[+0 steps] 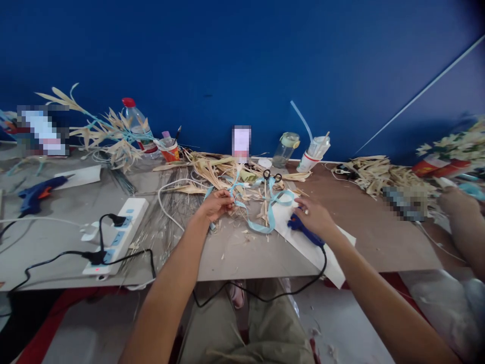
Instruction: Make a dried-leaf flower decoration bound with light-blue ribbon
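My left hand [221, 205] is closed in a pinch on a narrow light-blue ribbon [261, 228] above the middle of the table. The ribbon hangs from there in a loose loop and curls up towards the other side. At that curl my right hand [311, 216] has its bent fingertips together on the ribbon's edge. A dark blue glue gun [312, 236] lies on white paper [339, 273], just under my right hand and partly covered by it. Black-handled scissors [272, 176] stand out behind the ribbon, among dry straw-coloured husks [215, 169].
A white power strip [121, 235] with cables lies at the left, near another glue gun [36, 196]. Behind stand a bottle [137, 121], a glass jar [286, 150], a phone [241, 144] and paper cups [308, 163]. Another person's hand [454, 202] is at the right.
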The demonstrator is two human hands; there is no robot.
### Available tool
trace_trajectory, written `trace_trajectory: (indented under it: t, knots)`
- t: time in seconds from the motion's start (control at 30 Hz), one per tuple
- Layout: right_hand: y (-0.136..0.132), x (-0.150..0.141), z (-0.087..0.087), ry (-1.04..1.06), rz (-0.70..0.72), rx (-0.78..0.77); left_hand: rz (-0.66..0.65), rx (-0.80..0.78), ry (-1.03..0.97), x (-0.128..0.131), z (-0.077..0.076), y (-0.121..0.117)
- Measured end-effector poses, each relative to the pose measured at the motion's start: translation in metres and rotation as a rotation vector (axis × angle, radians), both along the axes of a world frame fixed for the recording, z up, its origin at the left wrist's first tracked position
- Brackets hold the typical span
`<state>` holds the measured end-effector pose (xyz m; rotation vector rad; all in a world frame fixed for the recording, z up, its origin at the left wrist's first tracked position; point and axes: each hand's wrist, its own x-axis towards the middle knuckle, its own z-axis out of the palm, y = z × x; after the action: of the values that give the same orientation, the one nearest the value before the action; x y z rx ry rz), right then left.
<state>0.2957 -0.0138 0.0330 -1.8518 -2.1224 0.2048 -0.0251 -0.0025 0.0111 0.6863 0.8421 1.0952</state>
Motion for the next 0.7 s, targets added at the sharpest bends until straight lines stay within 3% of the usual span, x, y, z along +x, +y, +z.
trace_trajectory:
  t: [0.1, 0.2, 0.33, 0.53, 0.7]
  knots:
    - [-0.024, 0.049, -0.011, -0.043, -0.144, -0.142, -0.008, 0.001, -0.002, 0.002, 0.000, 0.000]
    - [-0.038, 0.071, -0.023, -0.060, -0.111, -0.196, -0.014, 0.003, 0.000, 0.003, -0.002, 0.000]
    - [-0.046, 0.061, -0.027, -0.030, -0.039, -0.210, -0.023, 0.005, 0.008, 0.003, -0.004, 0.000]
    - [-0.042, 0.039, -0.027, -0.071, -0.088, -0.225, -0.031, -0.018, 0.015, 0.003, -0.002, -0.002]
    - [-0.037, 0.047, -0.031, 0.108, -0.048, -0.165, -0.041, -0.012, 0.012, 0.003, -0.002, -0.001]
